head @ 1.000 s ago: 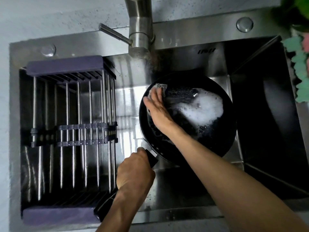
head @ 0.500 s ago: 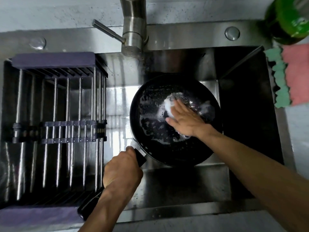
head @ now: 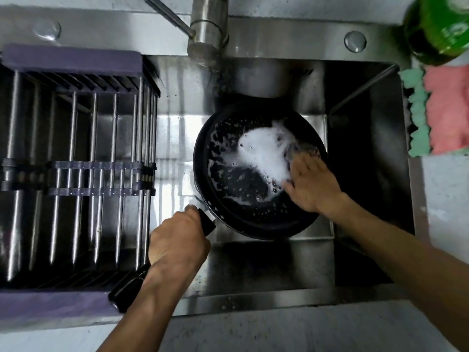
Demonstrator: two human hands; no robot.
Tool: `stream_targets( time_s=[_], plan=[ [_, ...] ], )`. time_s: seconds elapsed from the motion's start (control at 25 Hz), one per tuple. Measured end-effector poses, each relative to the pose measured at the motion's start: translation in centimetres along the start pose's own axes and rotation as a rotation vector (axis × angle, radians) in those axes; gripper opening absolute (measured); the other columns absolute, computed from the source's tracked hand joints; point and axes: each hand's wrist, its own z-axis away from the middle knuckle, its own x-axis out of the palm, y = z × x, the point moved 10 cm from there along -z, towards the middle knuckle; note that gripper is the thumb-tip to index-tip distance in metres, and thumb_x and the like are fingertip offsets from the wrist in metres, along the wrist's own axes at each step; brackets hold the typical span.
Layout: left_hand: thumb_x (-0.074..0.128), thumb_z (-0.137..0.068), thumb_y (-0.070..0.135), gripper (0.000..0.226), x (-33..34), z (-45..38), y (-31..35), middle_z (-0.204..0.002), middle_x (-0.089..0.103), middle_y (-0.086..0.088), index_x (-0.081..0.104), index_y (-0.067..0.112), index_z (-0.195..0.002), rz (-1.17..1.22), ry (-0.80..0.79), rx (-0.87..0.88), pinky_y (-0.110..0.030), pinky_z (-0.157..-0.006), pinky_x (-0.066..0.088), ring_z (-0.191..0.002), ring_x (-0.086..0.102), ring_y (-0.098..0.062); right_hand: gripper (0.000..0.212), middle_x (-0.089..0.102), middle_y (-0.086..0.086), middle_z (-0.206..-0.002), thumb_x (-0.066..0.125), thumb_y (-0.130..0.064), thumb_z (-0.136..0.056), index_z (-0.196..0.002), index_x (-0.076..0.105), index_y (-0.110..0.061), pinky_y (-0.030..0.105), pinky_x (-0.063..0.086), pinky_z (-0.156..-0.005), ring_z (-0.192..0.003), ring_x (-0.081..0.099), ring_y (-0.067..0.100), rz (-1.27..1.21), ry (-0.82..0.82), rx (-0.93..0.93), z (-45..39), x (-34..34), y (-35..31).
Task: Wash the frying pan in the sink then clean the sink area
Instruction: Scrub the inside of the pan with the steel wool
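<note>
One frying pan (head: 243,189) in one steel sink (head: 253,265), two hands on the job. The left hand (head: 177,240) is wrapped tight round the pan's black handle (head: 127,290), fist closed, near the sink's front edge. The right hand (head: 312,184) lies inside the pan at its right rim, fingers fairly flat and pressing down on a scrubbing pad (head: 302,151) that peeks out beyond the fingertips; just left of it, a single white patch of foam (head: 264,151) covers the pan's middle. The pan sits in the centre of the basin, tilted a little, with bare steel showing to its left, and a darker, deeper stretch of basin open to its right. One drying rack (head: 76,174) with metal bars and purple ends fills the sink's left side. One faucet (head: 208,29) stands at the back edge, above the pan. At the back right corner: one green bottle (head: 439,29), and beside the right edge one pink cloth (head: 446,113) and one teal cloth (head: 416,113).
</note>
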Motion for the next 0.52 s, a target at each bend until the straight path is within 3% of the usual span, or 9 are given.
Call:
stream_targets(
  time_s=[0.08,0.2,0.28,0.36,0.44,0.52],
  plan=[
    [0.065,-0.079,0.021,0.038,0.0,0.2,0.2,-0.098,0.062,-0.003,0.049,0.017,-0.114,0.001,0.014,0.009,-0.031,-0.063,0.039,-0.089,0.064,-0.025,0.076,-0.011,0.008,-0.168,0.019,-0.059,-0.103,-0.160,0.008,-0.011,0.042,0.004,-0.125,-0.155,-0.010,0.021,-0.130,-0.176,-0.079,1.5,2.1,-1.3],
    [0.063,-0.078,0.019,0.036,0.2,0.0,-0.1,-0.093,0.060,-0.003,0.051,0.018,-0.112,0.010,0.019,-0.006,-0.031,-0.063,0.039,-0.086,0.063,-0.026,0.075,0.006,0.011,-0.168,0.017,-0.058,-0.102,-0.158,0.018,-0.009,0.040,0.008,-0.124,-0.154,0.006,0.025,0.018,-0.032,0.020,2.1,0.0,1.3],
    [0.064,-0.079,0.020,0.036,-0.3,0.1,0.0,-0.089,0.057,-0.003,0.050,0.016,-0.112,-0.006,0.049,-0.004,-0.031,-0.062,0.038,-0.084,0.062,-0.026,0.077,-0.001,0.007,-0.169,0.014,-0.062,-0.101,-0.160,0.016,-0.012,0.037,0.001,-0.123,-0.155,-0.002,0.022,-0.050,-0.166,-0.085,4.5,2.6,-1.5],
    [0.065,-0.079,0.022,0.037,-0.4,0.1,0.3,-0.090,0.058,-0.004,0.050,0.016,-0.112,-0.019,0.060,0.002,-0.031,-0.061,0.037,-0.085,0.062,-0.026,0.074,-0.004,0.001,-0.169,0.016,-0.067,-0.100,-0.160,0.017,-0.023,0.032,-0.001,-0.122,-0.154,-0.006,0.015,-0.276,-0.355,-0.218,6.8,4.6,-5.3],
    [0.065,-0.078,0.023,0.037,0.0,0.1,0.4,-0.095,0.061,-0.005,0.052,0.016,-0.113,-0.018,0.040,0.000,-0.031,-0.063,0.038,-0.086,0.064,-0.028,0.071,0.011,0.003,-0.169,0.015,-0.065,-0.100,-0.156,0.032,-0.023,0.038,0.010,-0.125,-0.155,0.005,0.017,-0.304,-0.272,-0.175,6.6,2.9,-3.9],
    [0.064,-0.078,0.021,0.037,-0.2,-0.1,-0.1,-0.096,0.063,-0.007,0.052,0.016,-0.113,-0.041,0.047,-0.016,-0.032,-0.063,0.037,-0.088,0.064,-0.029,0.072,0.030,0.001,-0.163,0.014,-0.065,-0.099,-0.147,0.047,-0.022,0.031,0.019,-0.121,-0.152,0.020,0.015,-0.273,-0.208,-0.179,7.2,1.9,-3.6]
  ],
)
